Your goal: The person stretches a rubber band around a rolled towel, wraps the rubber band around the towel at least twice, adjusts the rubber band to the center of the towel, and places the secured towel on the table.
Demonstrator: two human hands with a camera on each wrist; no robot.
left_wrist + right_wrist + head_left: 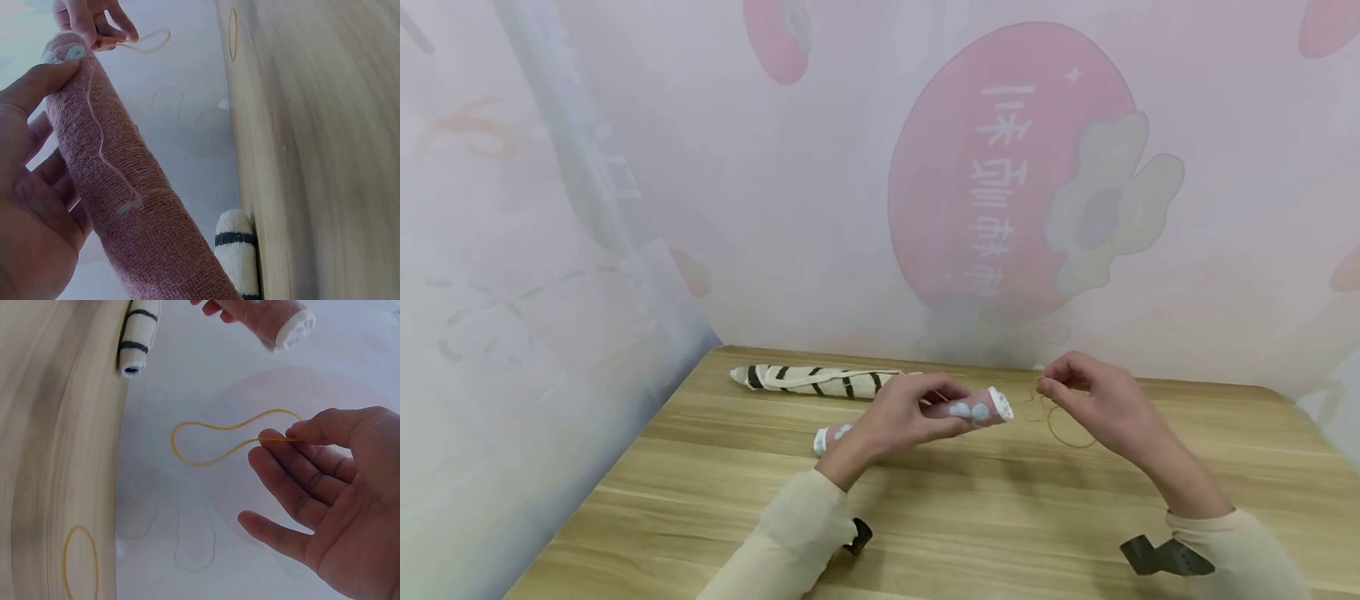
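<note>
Left hand (901,417) raised above the wooden table (970,517), fingers curled round a rolled pink towel (981,410), its end pointing to 3 o'clock. Right hand (1093,400) lifted at 3 o'clock of it, thumb and forefinger pinching a yellow rubber band (225,434), other fingers loosely spread. Striped rolled towel (812,380) lies at 11 o'clock; another band (1070,429) lies on the table.

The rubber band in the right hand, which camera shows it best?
The right wrist view: the rubber band hangs as a full yellow loop, pinched by the right hand. The left wrist view shows the loop small at its top edge. In the head view it is barely visible at the fingertips.
</note>
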